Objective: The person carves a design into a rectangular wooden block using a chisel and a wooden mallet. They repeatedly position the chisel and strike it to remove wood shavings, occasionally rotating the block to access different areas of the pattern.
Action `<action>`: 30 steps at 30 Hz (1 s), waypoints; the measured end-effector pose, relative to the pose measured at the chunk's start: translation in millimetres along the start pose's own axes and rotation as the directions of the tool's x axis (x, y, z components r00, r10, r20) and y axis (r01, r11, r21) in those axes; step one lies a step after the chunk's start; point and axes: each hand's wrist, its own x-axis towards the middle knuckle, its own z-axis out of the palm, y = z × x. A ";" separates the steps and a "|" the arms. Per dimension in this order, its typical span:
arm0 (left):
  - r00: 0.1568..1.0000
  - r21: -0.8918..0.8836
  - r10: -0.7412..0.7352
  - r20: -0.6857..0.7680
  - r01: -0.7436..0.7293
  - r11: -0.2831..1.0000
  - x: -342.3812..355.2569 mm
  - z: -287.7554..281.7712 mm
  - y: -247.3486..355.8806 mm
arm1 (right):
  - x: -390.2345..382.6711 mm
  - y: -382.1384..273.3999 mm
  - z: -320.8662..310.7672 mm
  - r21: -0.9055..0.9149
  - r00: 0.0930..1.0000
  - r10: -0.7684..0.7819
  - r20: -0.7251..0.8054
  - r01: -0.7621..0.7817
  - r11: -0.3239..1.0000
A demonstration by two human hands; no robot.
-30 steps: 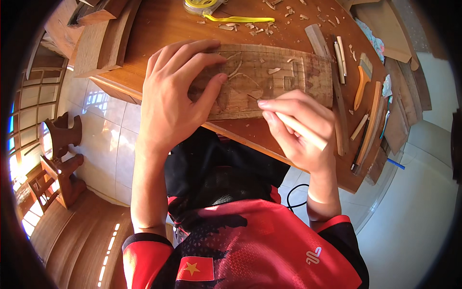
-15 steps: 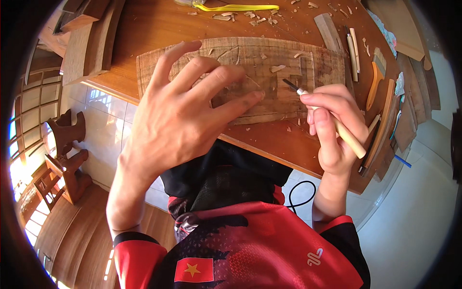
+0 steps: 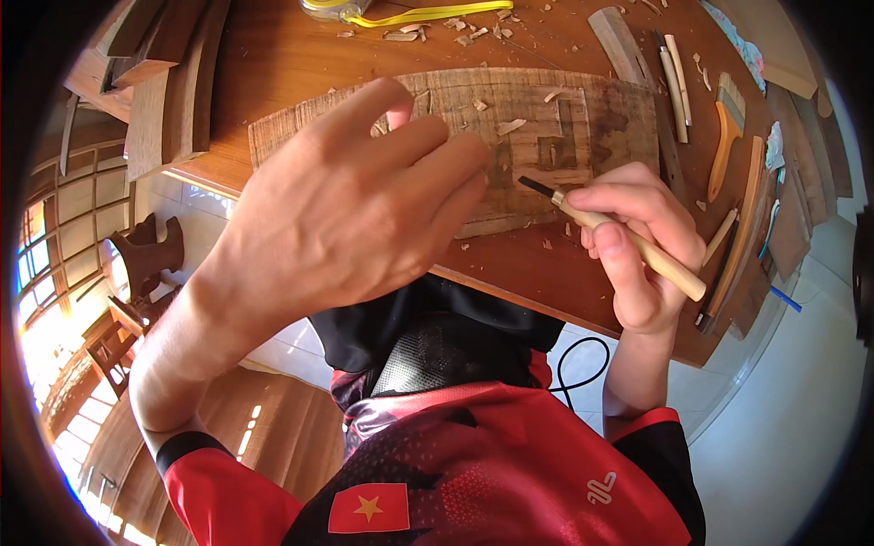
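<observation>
My right hand (image 3: 645,241) grips a wood-carving chisel (image 3: 628,241) with a pale round handle, a metal collar and a dark flat blade. The blade points left over the wooden board (image 3: 619,127), whose face bears carved outlines and a small recessed block shape. Across the board's left part, my left hand (image 3: 364,187) is bent palm down with its fingers curled in. Its fingertips are mostly hidden, so anything between them cannot be made out. Loose wood shavings (image 3: 512,126) lie on the board near the carved part.
On the brown table (image 3: 273,55), a yellow strap (image 3: 437,14) and shavings lie at the back. More pale-handled tools (image 3: 675,91), a wood strip (image 3: 621,45) and an orange-handled brush (image 3: 726,136) are at the right. Wooden blocks (image 3: 168,109) stand at the far left.
My left hand has curled its spread fingers inward, and its forearm has swung out to the left. My right hand keeps the chisel, with little movement. The view has shifted slightly.
</observation>
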 end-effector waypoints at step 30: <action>0.991 -0.139 -0.136 -0.014 0.133 0.981 -38.7 10.5 -3.4 | 8.0 -4.9 2.4 -0.144 0.998 -0.035 0.050 0.042 0.989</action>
